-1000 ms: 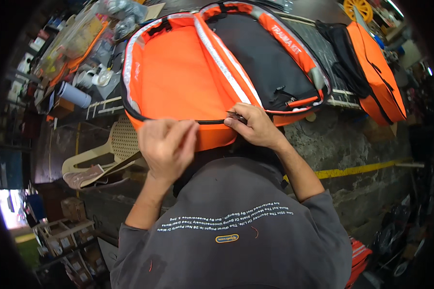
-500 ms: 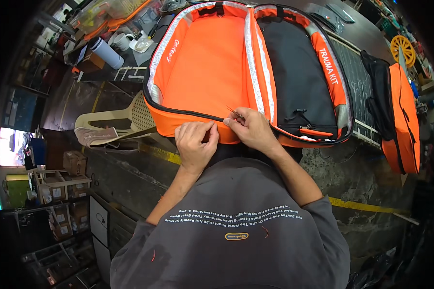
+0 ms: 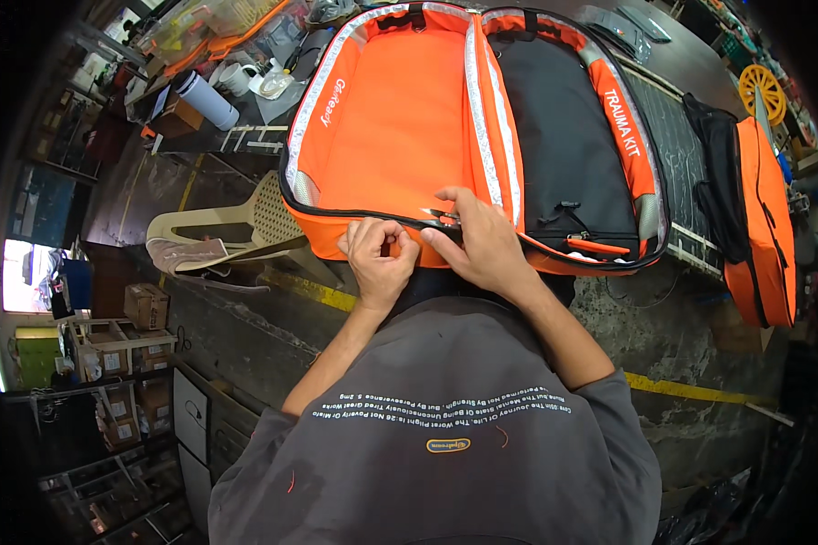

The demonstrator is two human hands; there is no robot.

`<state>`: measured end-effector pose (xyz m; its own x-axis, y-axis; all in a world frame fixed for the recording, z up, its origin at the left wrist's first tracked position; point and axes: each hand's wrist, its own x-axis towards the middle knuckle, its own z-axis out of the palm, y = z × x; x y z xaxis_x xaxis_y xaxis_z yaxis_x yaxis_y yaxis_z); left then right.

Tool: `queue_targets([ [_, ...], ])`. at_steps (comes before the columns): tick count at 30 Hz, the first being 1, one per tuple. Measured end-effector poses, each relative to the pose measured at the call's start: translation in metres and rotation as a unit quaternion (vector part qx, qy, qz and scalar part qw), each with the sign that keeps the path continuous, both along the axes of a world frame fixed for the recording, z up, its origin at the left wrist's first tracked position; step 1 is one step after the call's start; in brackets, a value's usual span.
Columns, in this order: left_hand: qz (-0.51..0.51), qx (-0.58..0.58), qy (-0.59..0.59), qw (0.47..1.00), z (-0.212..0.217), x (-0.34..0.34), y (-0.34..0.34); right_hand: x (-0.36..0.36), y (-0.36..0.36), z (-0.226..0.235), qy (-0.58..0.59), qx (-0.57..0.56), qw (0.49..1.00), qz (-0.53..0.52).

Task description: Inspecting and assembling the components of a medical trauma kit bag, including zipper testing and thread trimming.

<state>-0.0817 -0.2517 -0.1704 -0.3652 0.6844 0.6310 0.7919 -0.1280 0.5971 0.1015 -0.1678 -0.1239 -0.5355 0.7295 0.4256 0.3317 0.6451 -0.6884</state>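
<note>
An orange and black kit bag (image 3: 400, 127) lies unzipped and spread wide before me, its orange half on the left and black half on the right. My left hand (image 3: 379, 262) is closed in a pinch at the front edge of the orange half, by the black zipper; what its fingertips hold, if anything, is too small to make out. Just right of it, my right hand (image 3: 483, 241) has a small pointed metal tool (image 3: 443, 217), probably thread snips, between thumb and fingers. Its fingers are somewhat spread, and part of the tool is hidden.
A beige plastic chair (image 3: 245, 218) stands left of the bag. Behind it a white tumbler (image 3: 207, 102) sits among cups and bins. Another orange and black bag (image 3: 762, 218) stands at the right, near a yellow wheel-shaped reel (image 3: 761, 94).
My right hand has lifted slightly and loosened its fingers around the metal tool. The left hand stays pinched at the bag's edge. The view has shifted a little.
</note>
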Motion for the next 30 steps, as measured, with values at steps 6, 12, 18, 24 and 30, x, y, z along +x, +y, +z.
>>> queue_targets([
  [6, -0.017, 0.035, 0.012, 0.999, -0.003, -0.006, -0.002, 0.003, 0.0, -0.002, -0.017, 0.082, 0.996, 0.038],
  [12, -0.02, 0.05, 0.045, 0.998, -0.008, -0.01, -0.005, -0.022, 0.021, -0.024, -0.032, 0.003, 0.999, 0.026],
  [18, -0.012, 0.047, 0.066, 0.997, -0.017, -0.01, -0.006, -0.027, 0.028, -0.017, -0.104, -0.18, 0.977, 0.037],
  [24, -0.004, 0.018, 0.054, 0.998, -0.026, -0.009, -0.005, -0.029, 0.024, -0.029, -0.111, -0.114, 0.987, 0.025],
  [30, 0.006, -0.064, 0.013, 0.998, -0.018, -0.006, -0.001, -0.024, 0.02, -0.029, -0.116, -0.083, 0.989, 0.041],
])
